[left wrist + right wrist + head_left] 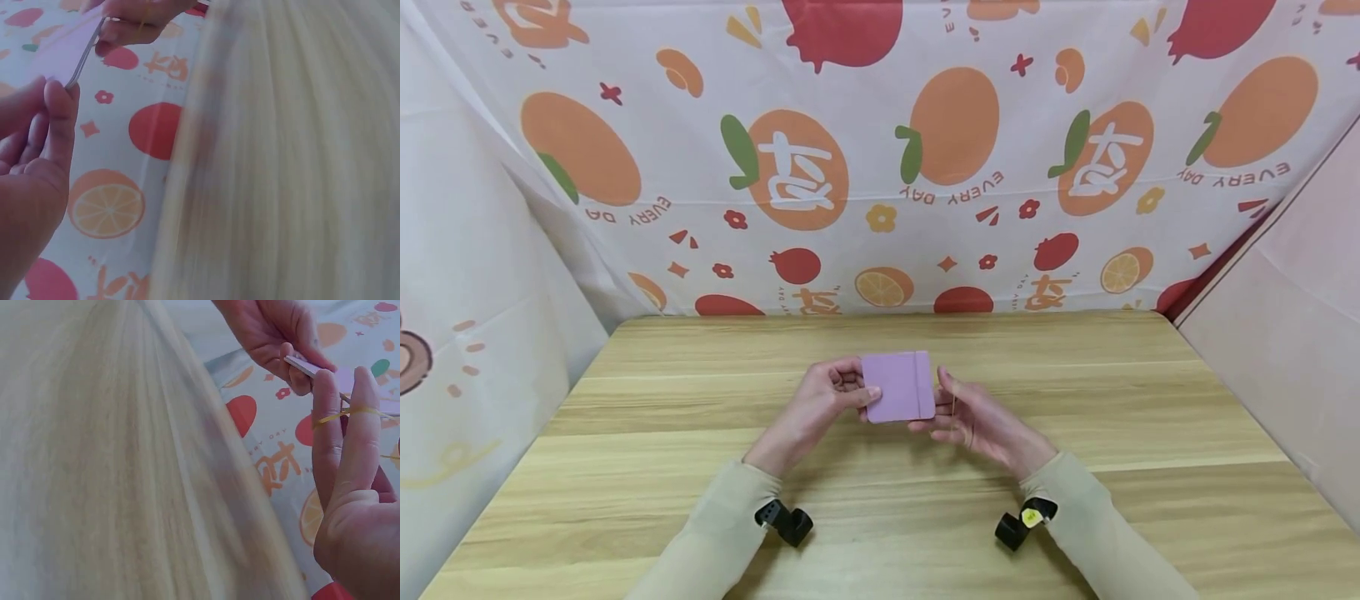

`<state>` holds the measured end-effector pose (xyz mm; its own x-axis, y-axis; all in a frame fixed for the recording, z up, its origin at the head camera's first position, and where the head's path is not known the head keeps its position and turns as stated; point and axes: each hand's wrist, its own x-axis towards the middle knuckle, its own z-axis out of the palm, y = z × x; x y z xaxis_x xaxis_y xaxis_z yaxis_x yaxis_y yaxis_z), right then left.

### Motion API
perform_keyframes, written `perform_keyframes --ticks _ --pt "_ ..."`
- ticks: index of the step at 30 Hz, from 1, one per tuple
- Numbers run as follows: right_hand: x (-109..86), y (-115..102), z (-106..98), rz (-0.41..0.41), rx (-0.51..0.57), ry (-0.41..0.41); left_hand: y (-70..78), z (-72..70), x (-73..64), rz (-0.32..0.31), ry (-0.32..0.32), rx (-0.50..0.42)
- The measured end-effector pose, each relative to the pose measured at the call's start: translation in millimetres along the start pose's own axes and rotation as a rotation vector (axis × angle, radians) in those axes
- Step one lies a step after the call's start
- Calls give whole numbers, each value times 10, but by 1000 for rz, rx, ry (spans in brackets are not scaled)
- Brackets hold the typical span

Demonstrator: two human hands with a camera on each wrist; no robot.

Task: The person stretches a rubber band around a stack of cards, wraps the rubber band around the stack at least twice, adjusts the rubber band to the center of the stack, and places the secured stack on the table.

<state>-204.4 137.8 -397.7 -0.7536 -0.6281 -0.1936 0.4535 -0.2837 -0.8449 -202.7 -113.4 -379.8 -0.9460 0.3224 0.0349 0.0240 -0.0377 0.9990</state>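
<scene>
A thin lilac notebook point(895, 387), small and nearly square, is held up over the table with a narrow line running down near its right edge. My left hand point(820, 404) pinches its left side, thumb on the front face and fingers behind. At the opposite edge is my right hand point(981, 421), its thumb raised apart from the cover and its fingertips partly hidden behind the notebook. A yellow rubber band point(331, 419) loops round the right hand's extended fingers. In the left wrist view the notebook point(62, 53) shows its layered edge.
The wooden table point(700, 367) spreads beneath both hands. Behind it hangs a white curtain point(865, 242) printed with fruit, and pale cloth walls point(482, 275) close in both sides. Black wrist cameras point(790, 525) sit on the beige sleeves point(715, 521).
</scene>
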Motion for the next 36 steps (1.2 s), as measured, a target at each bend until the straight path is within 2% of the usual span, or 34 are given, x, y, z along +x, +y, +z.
perform_keyframes --ticks 3,9,12,17,19,22,24,26,29,32,36 --pt "-1 9 -16 19 1 -7 -2 4 -7 49 -27 107" --pt "8 3 -9 59 2 -40 21 -7 -20 205 -62 411" --pt "15 -3 5 77 19 -52 36 0 -34 257 -86 523" --pt "20 6 23 84 -5 -53 45 53 -60 300 -121 634" --pt "18 12 35 79 -28 -44 48 85 -69 336 -120 672" --pt "23 22 47 72 -51 -8 47 127 -76 398 -118 718" --pt "28 28 49 69 -63 22 39 145 -76 420 -115 716" --pt "32 32 42 63 -84 44 18 147 -71 425 -106 696" --pt "26 28 25 41 -135 82 -16 137 -62 389 -75 654" --pt "24 13 24 -7 -146 147 -44 125 -50 312 -28 600" --pt "29 -17 73 -95 -45 254 -60 120 -21 198 54 513"
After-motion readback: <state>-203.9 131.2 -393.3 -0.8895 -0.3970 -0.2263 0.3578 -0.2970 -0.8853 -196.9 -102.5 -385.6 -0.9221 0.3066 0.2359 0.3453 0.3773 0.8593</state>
